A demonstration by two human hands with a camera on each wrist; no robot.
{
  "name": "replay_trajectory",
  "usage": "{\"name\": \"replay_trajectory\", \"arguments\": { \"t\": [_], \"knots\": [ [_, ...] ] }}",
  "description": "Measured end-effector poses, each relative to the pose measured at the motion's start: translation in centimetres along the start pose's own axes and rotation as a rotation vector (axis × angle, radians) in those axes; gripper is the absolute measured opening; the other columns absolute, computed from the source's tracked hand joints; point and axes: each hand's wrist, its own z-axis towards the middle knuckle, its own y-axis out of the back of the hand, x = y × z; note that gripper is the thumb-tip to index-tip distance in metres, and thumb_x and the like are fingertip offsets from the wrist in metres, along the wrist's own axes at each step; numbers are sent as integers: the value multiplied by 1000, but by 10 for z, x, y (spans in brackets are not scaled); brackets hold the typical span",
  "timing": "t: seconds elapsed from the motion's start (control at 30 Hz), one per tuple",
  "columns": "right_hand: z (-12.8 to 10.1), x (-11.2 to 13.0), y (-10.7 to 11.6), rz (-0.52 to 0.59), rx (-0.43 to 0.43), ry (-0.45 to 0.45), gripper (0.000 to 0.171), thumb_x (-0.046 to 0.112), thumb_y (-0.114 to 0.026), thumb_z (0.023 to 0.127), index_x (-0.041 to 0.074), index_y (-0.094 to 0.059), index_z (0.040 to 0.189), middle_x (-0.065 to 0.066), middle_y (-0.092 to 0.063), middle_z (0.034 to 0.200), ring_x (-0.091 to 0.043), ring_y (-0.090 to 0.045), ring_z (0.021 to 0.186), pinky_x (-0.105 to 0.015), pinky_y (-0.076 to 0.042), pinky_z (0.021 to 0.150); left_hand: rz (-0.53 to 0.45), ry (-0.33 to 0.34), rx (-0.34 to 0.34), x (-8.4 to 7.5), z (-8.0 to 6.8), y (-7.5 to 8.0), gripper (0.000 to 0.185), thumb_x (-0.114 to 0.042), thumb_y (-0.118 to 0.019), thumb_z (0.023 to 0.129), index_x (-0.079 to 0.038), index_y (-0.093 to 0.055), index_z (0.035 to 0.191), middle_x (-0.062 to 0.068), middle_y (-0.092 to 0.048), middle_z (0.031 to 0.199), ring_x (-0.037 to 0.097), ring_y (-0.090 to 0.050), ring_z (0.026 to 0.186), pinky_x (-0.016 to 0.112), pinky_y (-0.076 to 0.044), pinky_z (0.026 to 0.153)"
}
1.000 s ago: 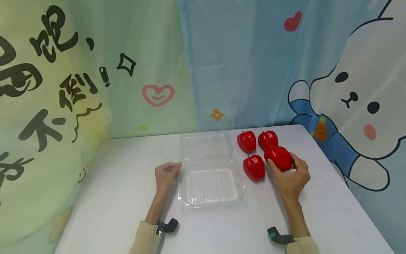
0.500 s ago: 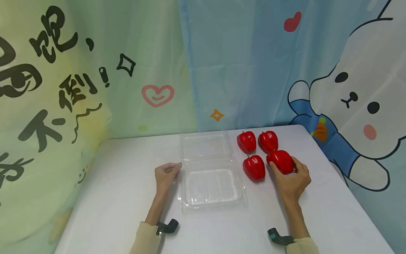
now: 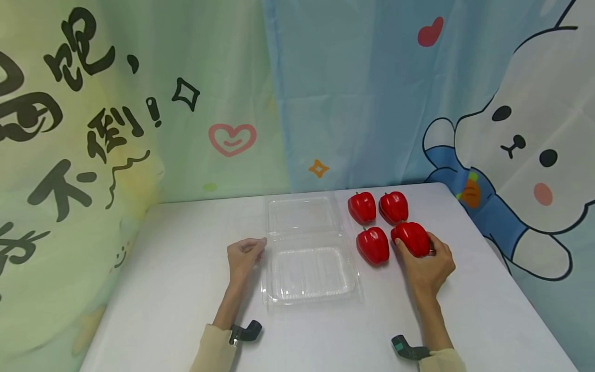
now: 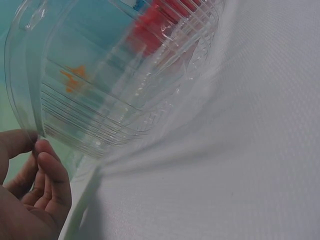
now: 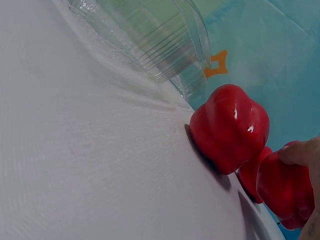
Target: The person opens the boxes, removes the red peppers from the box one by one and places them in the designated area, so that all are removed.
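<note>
My left hand (image 3: 244,256) pinches the left rim of a clear plastic clamshell container (image 3: 310,274) between thumb and forefinger, as the left wrist view shows. The container lies with its lid (image 3: 302,214) folded back away from me. My right hand (image 3: 428,266) grips a red bell pepper (image 3: 411,238), thumb on its near left side and fingers round its right. To the left of that pepper is another red bell pepper (image 3: 373,245), which looms large in the right wrist view (image 5: 230,129). Whether the gripped pepper touches the table is hard to tell.
Two more red bell peppers, one at the back left (image 3: 361,207) and one at the back right (image 3: 393,207), sit near the far edge of the white table (image 3: 176,289). A printed curtain (image 3: 344,93) hangs right behind that edge.
My right hand has brought the bell pepper slightly nearer to me and to the right, off the back right pepper it overlapped. My left hand and the container stay put.
</note>
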Motion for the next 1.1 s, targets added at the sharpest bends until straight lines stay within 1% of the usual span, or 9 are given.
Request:
{"name": "replay_trajectory", "arguments": {
  "t": [0.13, 0.37, 0.53, 0.8, 1.1],
  "knots": [
    [-1, -2, -1, -5, 2, -4, 72, 29, -90, 90, 9, -61, 153, -17, -62, 153, -32, -53, 144, -66, -54, 111, -9, -6, -6, 1, 0, 0, 21, -21, -82, 97, 0, -81, 93, 17, -77, 74, 12, -68, 64, 19, -53, 63],
    [1, -3, -1, -3, 15, -17, 74, 30, -90, 91, 9, -59, 155, -17, -60, 156, -33, -51, 147, -68, -53, 112, -11, 5, 1, 0, 1, -1, 20, -21, -81, 97, -1, -81, 94, 19, -78, 77, 14, -69, 66, 20, -55, 65],
    [0, -4, -2, 4, 16, -24, 74, 29, -90, 91, 9, -58, 155, -17, -60, 156, -33, -51, 148, -68, -52, 113, -13, 5, 2, 1, 1, 0, 20, -21, -81, 97, -1, -81, 94, 19, -78, 77, 13, -69, 66, 20, -54, 65],
    [-4, -5, -1, -5, 13, -53, 75, 29, -89, 92, 10, -57, 157, -16, -58, 158, -34, -48, 150, -68, -52, 113, -25, 25, 4, 4, 2, -1, 21, -22, -82, 96, -1, -81, 94, 12, -77, 73, 11, -66, 65, 20, -54, 64],
    [-3, -8, -3, -4, 19, -64, 76, 33, -89, 92, 11, -56, 157, -14, -57, 160, -33, -48, 151, -67, -51, 114, -34, 25, 1, 2, 3, 0, 20, -20, -82, 95, -1, -81, 93, 13, -77, 73, 12, -66, 64, 20, -53, 64]
  ]
}}
